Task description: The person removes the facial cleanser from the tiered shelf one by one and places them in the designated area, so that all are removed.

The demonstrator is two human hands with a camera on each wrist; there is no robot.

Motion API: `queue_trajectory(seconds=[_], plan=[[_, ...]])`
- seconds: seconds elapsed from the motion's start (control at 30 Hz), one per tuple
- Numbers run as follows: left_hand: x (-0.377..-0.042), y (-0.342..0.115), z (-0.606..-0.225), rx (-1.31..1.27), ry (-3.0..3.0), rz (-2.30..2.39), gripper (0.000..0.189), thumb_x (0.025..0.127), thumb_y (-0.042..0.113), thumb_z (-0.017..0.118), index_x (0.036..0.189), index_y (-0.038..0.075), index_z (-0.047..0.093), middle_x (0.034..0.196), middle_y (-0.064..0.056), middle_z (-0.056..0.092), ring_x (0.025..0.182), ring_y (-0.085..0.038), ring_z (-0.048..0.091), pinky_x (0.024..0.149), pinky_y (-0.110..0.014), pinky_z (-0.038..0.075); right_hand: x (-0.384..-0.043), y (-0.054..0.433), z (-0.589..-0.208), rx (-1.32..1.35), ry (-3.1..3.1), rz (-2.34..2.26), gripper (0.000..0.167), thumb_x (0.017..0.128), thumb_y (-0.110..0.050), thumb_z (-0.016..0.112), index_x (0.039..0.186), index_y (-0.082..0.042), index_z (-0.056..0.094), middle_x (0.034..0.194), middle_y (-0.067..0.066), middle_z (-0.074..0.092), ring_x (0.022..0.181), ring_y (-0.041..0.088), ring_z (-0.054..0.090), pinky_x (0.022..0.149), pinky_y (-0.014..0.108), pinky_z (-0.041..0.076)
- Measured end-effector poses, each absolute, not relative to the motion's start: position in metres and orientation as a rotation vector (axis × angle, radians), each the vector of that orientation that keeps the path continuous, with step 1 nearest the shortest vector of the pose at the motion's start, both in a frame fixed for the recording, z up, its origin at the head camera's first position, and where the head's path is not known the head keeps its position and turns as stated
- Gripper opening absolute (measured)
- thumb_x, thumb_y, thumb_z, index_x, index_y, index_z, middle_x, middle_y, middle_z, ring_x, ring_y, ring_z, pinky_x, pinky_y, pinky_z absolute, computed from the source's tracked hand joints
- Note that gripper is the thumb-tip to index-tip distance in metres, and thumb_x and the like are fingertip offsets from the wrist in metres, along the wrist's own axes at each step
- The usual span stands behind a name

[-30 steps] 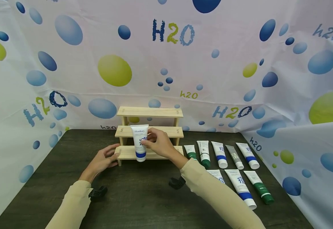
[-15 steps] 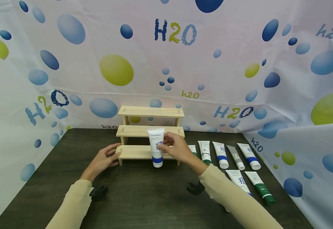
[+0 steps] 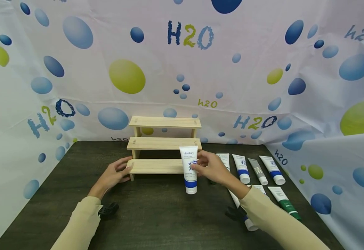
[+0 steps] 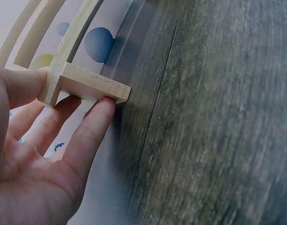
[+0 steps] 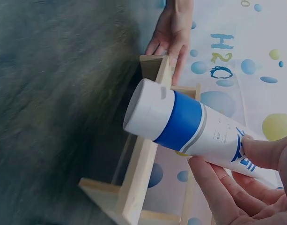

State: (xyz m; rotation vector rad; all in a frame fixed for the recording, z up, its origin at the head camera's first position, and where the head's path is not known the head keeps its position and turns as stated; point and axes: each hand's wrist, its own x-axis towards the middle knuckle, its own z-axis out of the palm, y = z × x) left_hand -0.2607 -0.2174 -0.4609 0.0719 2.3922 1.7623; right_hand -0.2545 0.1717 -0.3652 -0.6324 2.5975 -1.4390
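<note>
My right hand (image 3: pixel 214 169) pinches a white squeeze tube (image 3: pixel 189 166) with a blue band and white cap, thumb on the front and fingers behind. The tube is upright, cap down, in front of the right end of a three-tier wooden display stand (image 3: pixel 156 166). In the right wrist view, its cap and blue band (image 5: pixel 180 121) overlap the stand's bottom step. At the stand's left end, my left hand (image 3: pixel 114 175) grips the bottom step. The left wrist view has the thumb (image 4: pixel 28 86) at the board's edge and fingertips against the leg (image 4: pixel 96 83).
Two rows of tubes lie on the dark wooden table (image 3: pixel 144 222) at the right, among them a grey tube (image 3: pixel 258 171) and a green-capped tube (image 3: pixel 284 202). My right arm covers part of them. A printed white curtain (image 3: pixel 182 69) hangs behind and at both sides.
My right hand has carried the white tube rightward and slightly nearer along the front of the stand, from its left part to its right end. The left hand stays on the stand.
</note>
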Motion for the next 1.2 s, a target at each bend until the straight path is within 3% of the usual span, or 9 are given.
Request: queue_trajectory(seconds=[0.27,0.67,1.2], plan=[[-0.263,-0.217,-0.461,0.051,2.39,1.763,0.064,0.107,0.025,0.058,0.163,0.012,0.03,0.162,-0.029,0.038,0.137,-0.044,0.055,0.101,-0.045,0.061,-0.243,0.198,-0.372,-0.58,2.573,-1.363,0.042,0.097,-0.012,0.072,0.127,0.01,0.054,0.098,0.024,0.076,0.076,0.026,0.077,0.064,0.034,0.067],[-0.265,-0.218,-0.463,0.054,2.388,1.765,0.064,0.107,0.025,0.058,0.163,0.012,0.03,0.162,-0.028,0.037,0.138,-0.044,0.054,0.1,-0.043,0.062,-0.229,0.227,-0.382,-0.369,2.601,-1.263,0.052,0.097,-0.012,0.073,0.136,0.011,0.047,0.092,0.017,0.077,0.069,0.025,0.077,0.067,0.047,0.067],[-0.264,-0.218,-0.464,0.066,2.392,1.766,0.062,0.108,0.021,0.056,0.164,0.011,0.029,0.162,-0.029,0.037,0.139,-0.046,0.053,0.102,-0.045,0.061,-0.211,0.256,-0.398,-0.407,2.51,-1.239,0.067,0.096,-0.014,0.074,0.139,0.022,0.039,0.09,0.017,0.077,0.068,0.026,0.076,0.064,0.044,0.067]])
